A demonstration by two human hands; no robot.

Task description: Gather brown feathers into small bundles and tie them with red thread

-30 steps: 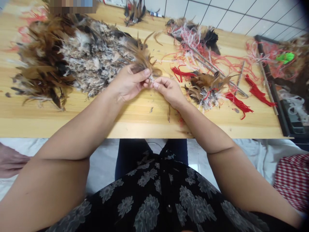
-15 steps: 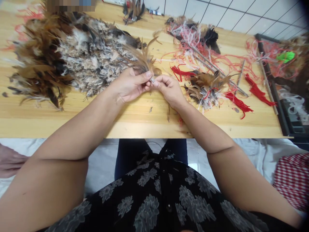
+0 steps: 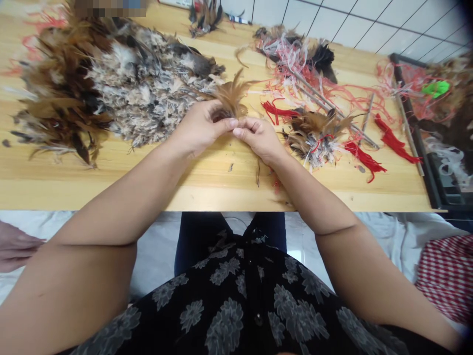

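Gripping brown feather bunch [image 3: 229, 98] in left hand [image 3: 199, 129], right hand [image 3: 259, 138] just beside

- left hand [image 3: 201, 129] well beyond the table edge [image 3: 221, 203], fingers curled, thumb turned inward
- right hand [image 3: 260, 139] just beside it, fingertips pinched together
- left forearm [image 3: 121, 199] and right forearm [image 3: 314, 197] angle inward across the edge

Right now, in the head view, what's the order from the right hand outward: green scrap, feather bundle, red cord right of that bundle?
1. Small feather bundle, just right of the right hand.
2. Red cord, further right.
3. Green scrap, far right.
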